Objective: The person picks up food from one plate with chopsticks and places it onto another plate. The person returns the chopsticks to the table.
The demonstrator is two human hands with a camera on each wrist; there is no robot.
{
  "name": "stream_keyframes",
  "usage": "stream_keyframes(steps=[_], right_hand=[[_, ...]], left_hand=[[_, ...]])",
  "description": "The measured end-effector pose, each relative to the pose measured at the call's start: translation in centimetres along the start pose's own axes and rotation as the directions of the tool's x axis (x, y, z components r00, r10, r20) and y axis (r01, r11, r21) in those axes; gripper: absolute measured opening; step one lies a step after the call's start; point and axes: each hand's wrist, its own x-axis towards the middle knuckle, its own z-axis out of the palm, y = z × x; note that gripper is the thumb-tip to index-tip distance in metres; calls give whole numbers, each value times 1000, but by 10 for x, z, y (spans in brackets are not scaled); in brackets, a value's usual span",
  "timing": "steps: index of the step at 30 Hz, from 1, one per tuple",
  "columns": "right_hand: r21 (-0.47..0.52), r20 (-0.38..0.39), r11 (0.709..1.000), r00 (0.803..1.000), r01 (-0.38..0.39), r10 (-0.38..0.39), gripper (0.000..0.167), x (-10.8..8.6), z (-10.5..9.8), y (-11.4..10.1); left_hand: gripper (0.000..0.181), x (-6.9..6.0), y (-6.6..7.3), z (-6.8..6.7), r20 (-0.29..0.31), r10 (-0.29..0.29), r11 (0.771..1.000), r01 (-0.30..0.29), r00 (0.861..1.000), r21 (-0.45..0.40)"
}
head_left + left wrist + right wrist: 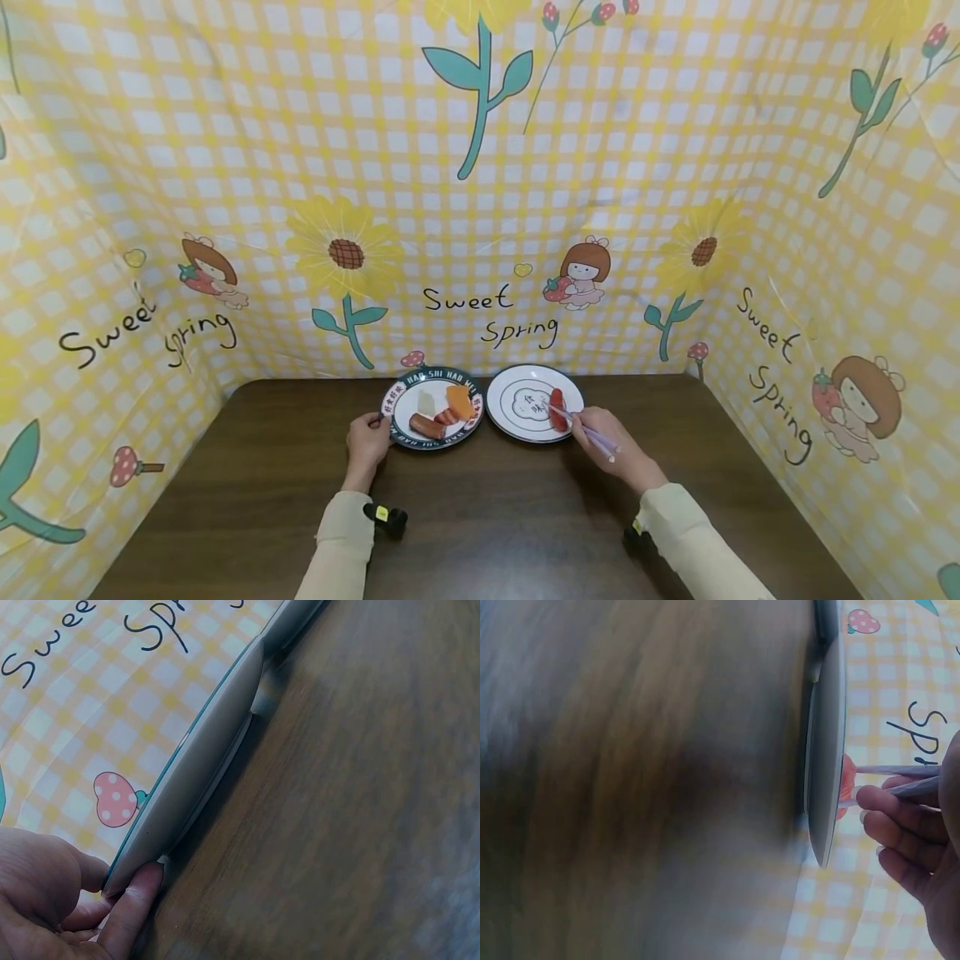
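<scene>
My left hand (367,446) pinches the left rim of a dark-rimmed plate (395,392). In the left wrist view, the thumb and fingers (139,896) hold that plate's edge, low over the table. On it lie a brown sausage (427,427), reddish striped pieces (447,416), an orange slice (459,401) and a pale piece (426,403). With my right hand (611,442) I hold light purple chopsticks (597,439). Their tips touch a red sausage (557,410) on the white plate (510,421). In the right wrist view, the chopsticks (896,771) meet the sausage (847,784) just above the rim.
Both plates stand side by side near the back of the brown wooden table (480,517). A yellow checked cloth (480,208) with printed flowers rises behind the table and along both sides. Black wrist devices (392,521) sit at the sleeves.
</scene>
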Motion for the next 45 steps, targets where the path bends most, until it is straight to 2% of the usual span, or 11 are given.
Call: stream_keyframes(steps=[6,12,15,18,21,23,26,32,37,45], right_hand=[[-97,38,992,996,84,-81,35,0,1,3],[-122,9,977,984,177,-177,30,0,0,7],[-84,10,986,990,141,-141,33,2,-2,7],[1,45,1000,999,21,-21,36,4,-5,6],[85,94,993,993,-79,71,38,5,-7,7],[137,119,985,989,-108,92,38,5,-9,6],[158,134,983,988,-93,72,36,6,-11,2],[86,111,996,994,7,-16,33,8,-11,0],[54,77,995,993,82,-86,30,6,-11,-3],[36,63,996,994,84,-86,27,3,-9,0]], left_hand=[[42,1,0,0,7,0,1000,0,1000,2],[42,2,-1,-1,10,4,1000,-4,1000,3],[41,3,-1,-1,7,2,1000,-2,1000,4],[41,4,-1,0,5,3,1000,-3,1000,1],[41,3,-1,0,6,4,1000,-4,1000,-4],[41,2,-2,-1,10,4,1000,-4,1000,-5],[41,1,-1,-1,13,11,1000,-11,1000,-6],[40,-1,0,-1,2,11,1000,-11,1000,1],[39,-1,-1,-1,-5,17,1000,-17,1000,0],[39,1,-1,0,-7,20,1000,-20,1000,-1]])
